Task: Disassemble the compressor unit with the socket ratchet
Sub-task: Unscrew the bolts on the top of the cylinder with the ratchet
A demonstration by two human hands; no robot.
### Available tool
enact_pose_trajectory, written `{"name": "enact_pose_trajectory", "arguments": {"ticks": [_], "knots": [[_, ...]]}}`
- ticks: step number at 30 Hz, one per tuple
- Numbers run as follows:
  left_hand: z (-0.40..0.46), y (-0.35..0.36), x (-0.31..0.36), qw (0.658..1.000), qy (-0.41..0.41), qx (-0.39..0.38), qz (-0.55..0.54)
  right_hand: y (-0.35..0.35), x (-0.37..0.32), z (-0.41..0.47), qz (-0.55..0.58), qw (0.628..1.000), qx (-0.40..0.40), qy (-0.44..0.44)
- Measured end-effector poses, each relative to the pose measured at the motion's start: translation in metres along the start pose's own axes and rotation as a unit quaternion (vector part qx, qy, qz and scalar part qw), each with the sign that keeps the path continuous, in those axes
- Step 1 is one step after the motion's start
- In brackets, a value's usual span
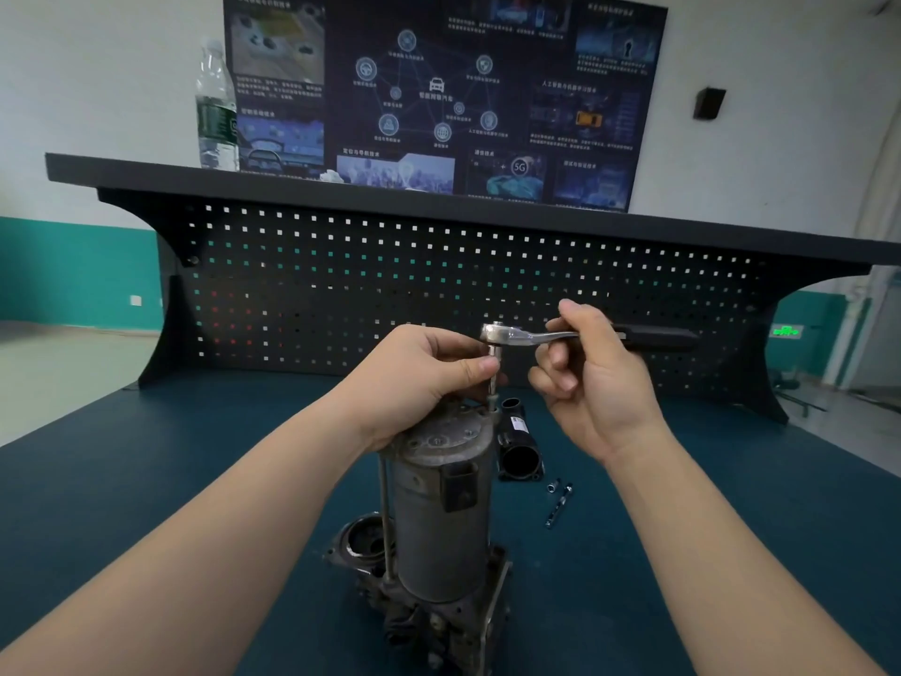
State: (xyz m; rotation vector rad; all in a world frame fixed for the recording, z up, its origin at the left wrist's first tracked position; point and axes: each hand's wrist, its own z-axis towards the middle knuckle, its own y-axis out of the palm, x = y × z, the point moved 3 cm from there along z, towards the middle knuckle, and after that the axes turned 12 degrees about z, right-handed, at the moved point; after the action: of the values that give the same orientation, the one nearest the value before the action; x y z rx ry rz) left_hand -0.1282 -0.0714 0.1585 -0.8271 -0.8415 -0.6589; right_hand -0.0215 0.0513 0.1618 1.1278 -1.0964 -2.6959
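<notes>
1. Dark blue counter [146, 480] carries everything.
2. Nearest, the compressor [439, 519] stands upright on it.
3. Two small sockets [558, 500] lie to its right, beside a black housing [519, 453].
4. The left hand [419, 373] pinches the extension bar [492, 378] above the compressor top.
5. The right hand [592, 378] has its fingers [580, 317] curled around the ratchet [546, 336] handle.
6. Behind are a pegboard [341, 285], a shelf [439, 187] with a bottle [216, 109], and a poster [439, 90].

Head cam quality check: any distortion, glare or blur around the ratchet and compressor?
Head view: strong wide-angle bowing, shelf edge curves. Even, dim indoor light, no hard shadows. Mild glare on the ratchet head; its black handle blends into the pegboard. Compressor and both hands, left hand and right hand, reasonably sharp; poster text soft.
</notes>
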Motion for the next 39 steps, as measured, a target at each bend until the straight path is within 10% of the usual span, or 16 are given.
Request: {"name": "enact_pose_trajectory", "arguments": {"ticks": [10,25,30,31,33,35,39], "knots": [[0.001,0.001,-0.002,0.998,0.006,-0.002,0.055,-0.005,-0.006,0.022,0.01,0.975,-0.075,0.209],[0.002,0.003,0.005,1.0,0.01,-0.021,0.013,-0.003,-0.01,0.019,0.102,0.942,0.048,0.317],[0.004,0.003,0.005,0.998,0.016,0.005,0.054,-0.002,-0.013,-0.015,-0.055,0.997,0.045,0.02],[0.003,0.003,0.005,0.998,0.018,0.01,0.058,0.005,-0.017,-0.027,-0.192,0.972,0.001,-0.133],[0.002,0.002,0.005,0.998,0.02,0.005,0.058,0.023,-0.017,-0.052,-0.426,0.806,-0.147,-0.383],[0.0,0.001,0.005,0.999,0.011,-0.028,0.025,0.025,-0.013,-0.055,-0.474,0.734,-0.206,-0.441],[0.0,0.001,0.003,0.998,-0.03,-0.057,-0.02,0.011,-0.019,-0.017,-0.185,0.974,-0.061,-0.116]]}}
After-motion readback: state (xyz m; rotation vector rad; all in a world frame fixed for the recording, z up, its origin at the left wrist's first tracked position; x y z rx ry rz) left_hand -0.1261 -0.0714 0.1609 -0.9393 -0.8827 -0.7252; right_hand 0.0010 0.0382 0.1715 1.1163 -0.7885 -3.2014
